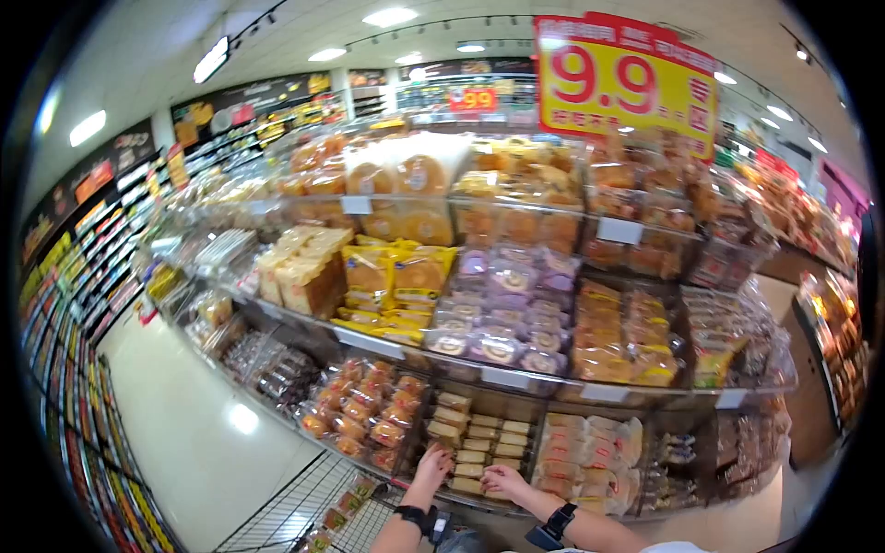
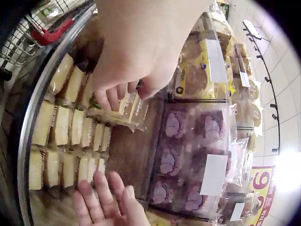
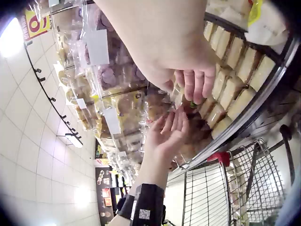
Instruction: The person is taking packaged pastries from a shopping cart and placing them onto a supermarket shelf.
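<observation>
My left hand (image 2: 134, 56) hangs over a low bin of small, plastic-wrapped, cream-coloured cake slices (image 2: 60, 125). Its fingers bend loosely downward above a few tilted wrapped slices (image 2: 134, 109), which overlap the fingertips in the left wrist view. From the right wrist view, the palm of this left hand (image 3: 169, 132) looks bare. Just to the right, my right hand (image 1: 505, 481) is held over the same bin, relaxed fingers slightly bent. Its palm (image 2: 110, 202) faces the left wrist camera and holds nothing. The slices stand in rows between and behind both hands.
Round buns (image 1: 364, 405) fill the bin to the left; wrapped bread (image 1: 590, 452) lies to the right. Purple-wrapped cakes (image 1: 507, 304) and yellow packets (image 1: 396, 276) sit on the tier above. A wire shopping cart (image 1: 304, 502) with a red part (image 3: 220, 158) stands at the shelf's front edge.
</observation>
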`<move>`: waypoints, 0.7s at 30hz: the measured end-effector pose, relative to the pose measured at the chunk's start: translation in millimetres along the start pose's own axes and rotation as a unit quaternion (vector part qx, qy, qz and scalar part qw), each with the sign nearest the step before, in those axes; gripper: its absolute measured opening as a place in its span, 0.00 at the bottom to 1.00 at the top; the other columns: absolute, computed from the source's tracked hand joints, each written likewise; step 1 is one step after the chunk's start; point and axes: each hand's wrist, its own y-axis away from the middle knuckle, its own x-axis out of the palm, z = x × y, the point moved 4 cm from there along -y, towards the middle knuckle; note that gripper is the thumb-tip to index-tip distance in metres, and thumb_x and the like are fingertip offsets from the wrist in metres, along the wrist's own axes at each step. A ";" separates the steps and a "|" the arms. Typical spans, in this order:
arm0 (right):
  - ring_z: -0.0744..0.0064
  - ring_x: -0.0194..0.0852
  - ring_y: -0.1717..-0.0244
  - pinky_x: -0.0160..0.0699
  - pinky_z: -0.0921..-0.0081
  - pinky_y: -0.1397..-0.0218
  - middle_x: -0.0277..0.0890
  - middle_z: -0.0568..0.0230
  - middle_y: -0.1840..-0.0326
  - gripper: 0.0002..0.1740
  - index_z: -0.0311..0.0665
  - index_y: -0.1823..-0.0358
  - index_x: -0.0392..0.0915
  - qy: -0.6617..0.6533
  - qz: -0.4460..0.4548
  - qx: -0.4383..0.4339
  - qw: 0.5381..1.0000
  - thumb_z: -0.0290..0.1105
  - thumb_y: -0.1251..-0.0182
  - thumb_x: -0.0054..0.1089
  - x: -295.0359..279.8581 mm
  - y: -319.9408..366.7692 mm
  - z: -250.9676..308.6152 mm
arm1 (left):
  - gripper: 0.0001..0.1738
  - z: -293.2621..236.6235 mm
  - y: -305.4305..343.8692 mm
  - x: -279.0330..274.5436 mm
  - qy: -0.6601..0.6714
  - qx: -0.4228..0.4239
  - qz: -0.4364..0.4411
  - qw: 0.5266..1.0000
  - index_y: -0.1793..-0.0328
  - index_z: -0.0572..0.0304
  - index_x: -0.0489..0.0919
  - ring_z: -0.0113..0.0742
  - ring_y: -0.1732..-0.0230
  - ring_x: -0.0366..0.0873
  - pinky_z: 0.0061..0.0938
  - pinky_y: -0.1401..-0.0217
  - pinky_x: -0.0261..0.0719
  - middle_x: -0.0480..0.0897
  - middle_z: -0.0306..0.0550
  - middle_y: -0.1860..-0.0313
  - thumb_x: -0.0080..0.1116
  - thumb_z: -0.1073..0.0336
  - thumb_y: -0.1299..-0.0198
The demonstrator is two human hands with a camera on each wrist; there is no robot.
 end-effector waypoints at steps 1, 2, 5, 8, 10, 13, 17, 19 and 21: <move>0.74 0.70 0.68 0.69 0.82 0.65 0.69 0.60 0.65 0.18 0.35 0.57 0.60 0.000 0.005 -0.005 1.000 0.36 0.45 0.48 -3.8 11.0 -2.1 | 0.19 -0.2 14.1 2.7 0.001 -0.012 -0.004 1.000 0.49 0.56 0.60 0.36 0.63 0.69 0.29 0.68 0.70 0.71 0.45 0.64 0.43 0.72 0.50; 0.74 0.70 0.68 0.69 0.82 0.65 0.69 0.61 0.66 0.18 0.35 0.57 0.61 0.001 0.011 -0.009 1.000 0.36 0.45 0.48 -6.6 20.8 -5.3 | 0.20 -3.2 32.3 10.9 -0.004 -0.013 0.024 1.000 0.47 0.56 0.59 0.37 0.60 0.69 0.30 0.66 0.69 0.71 0.45 0.62 0.43 0.70 0.49; 0.76 0.70 0.70 0.69 0.82 0.66 0.70 0.63 0.67 0.17 0.35 0.58 0.63 0.026 0.021 0.003 0.999 0.36 0.46 0.48 -15.1 42.1 -28.0 | 0.20 21.0 60.3 -14.7 -0.031 -0.035 -0.026 0.999 0.48 0.57 0.61 0.36 0.55 0.66 0.35 0.61 0.67 0.69 0.44 0.56 0.44 0.68 0.49; 0.76 0.70 0.71 0.69 0.82 0.68 0.70 0.63 0.70 0.14 0.35 0.60 0.65 0.073 0.065 -0.003 0.995 0.36 0.45 0.47 -27.6 51.8 -62.5 | 0.19 47.3 83.0 -37.2 -0.053 0.038 -0.054 0.996 0.48 0.57 0.62 0.35 0.54 0.65 0.33 0.60 0.65 0.68 0.42 0.55 0.43 0.68 0.49; 0.75 0.70 0.73 0.69 0.82 0.69 0.70 0.62 0.70 0.14 0.34 0.60 0.65 0.118 0.112 -0.085 0.983 0.35 0.45 0.46 -39.8 55.8 -83.3 | 0.19 55.6 95.5 -35.4 -0.101 0.050 -0.085 0.990 0.49 0.57 0.63 0.34 0.54 0.65 0.32 0.60 0.65 0.68 0.40 0.54 0.43 0.68 0.49; 0.76 0.70 0.74 0.70 0.81 0.71 0.70 0.63 0.72 0.16 0.33 0.60 0.66 0.220 0.129 -0.085 0.963 0.37 0.45 0.46 -52.8 69.9 -102.7 | 0.20 71.9 111.9 -47.2 -0.101 -0.014 -0.090 0.991 0.47 0.55 0.60 0.38 0.51 0.61 0.38 0.50 0.60 0.65 0.43 0.52 0.42 0.66 0.48; 0.78 0.69 0.75 0.69 0.81 0.73 0.71 0.65 0.72 0.15 0.36 0.62 0.67 0.333 0.113 -0.017 0.936 0.39 0.46 0.46 -66.8 86.3 -104.2 | 0.23 101.6 136.2 -114.8 -0.121 -0.110 -0.076 0.984 0.45 0.56 0.57 0.43 0.47 0.58 0.40 0.47 0.58 0.62 0.46 0.48 0.44 0.60 0.48; 0.77 0.69 0.73 0.69 0.81 0.72 0.71 0.65 0.71 0.15 0.35 0.61 0.68 0.276 0.128 -0.045 0.952 0.37 0.45 0.45 -80.8 86.7 -105.7 | 0.26 112.8 148.0 -164.5 -0.168 -0.104 -0.074 0.978 0.42 0.55 0.54 0.47 0.43 0.53 0.41 0.46 0.56 0.57 0.48 0.44 0.43 0.59 0.48; 0.77 0.69 0.71 0.70 0.80 0.70 0.71 0.64 0.70 0.15 0.34 0.60 0.68 0.261 0.135 -0.049 0.955 0.37 0.44 0.44 -95.4 94.0 -103.8 | 0.26 113.3 171.6 -184.6 -0.191 -0.089 -0.125 0.970 0.42 0.53 0.53 0.45 0.48 0.57 0.40 0.52 0.61 0.58 0.48 0.46 0.42 0.59 0.47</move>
